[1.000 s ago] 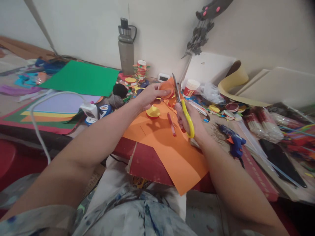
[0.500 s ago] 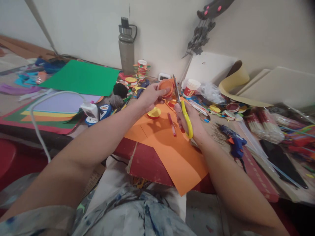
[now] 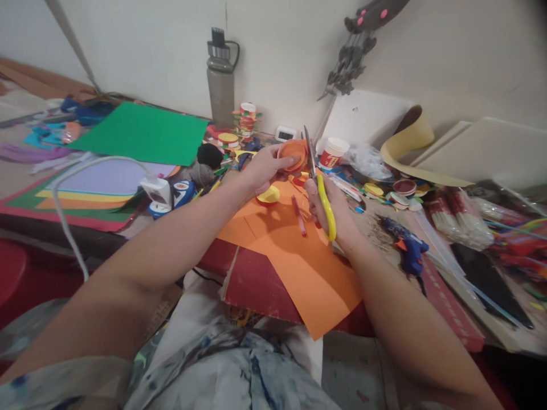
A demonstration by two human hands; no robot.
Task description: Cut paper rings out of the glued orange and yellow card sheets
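My left hand (image 3: 260, 168) pinches a small orange paper circle (image 3: 293, 154) and holds it up above the table. My right hand (image 3: 331, 209) grips yellow-handled scissors (image 3: 319, 185), their blades pointing up right beside the circle's right edge. Below both hands lies a large orange paper sheet (image 3: 299, 250) that hangs over the table's front edge. On that sheet rest a yellow and red paper disc (image 3: 268, 196) and a red pen (image 3: 298, 215).
A green sheet (image 3: 143, 132) and stacked coloured sheets (image 3: 85, 193) lie at the left. A grey bottle (image 3: 220, 85) stands by the wall. A white cup (image 3: 332, 152), a blue glue gun (image 3: 404, 244), a white cable (image 3: 68, 222) and many paper scraps crowd the table.
The orange circle has turned a little in my left hand and the scissors have shifted slightly right along its edge. Both arms stay in place.
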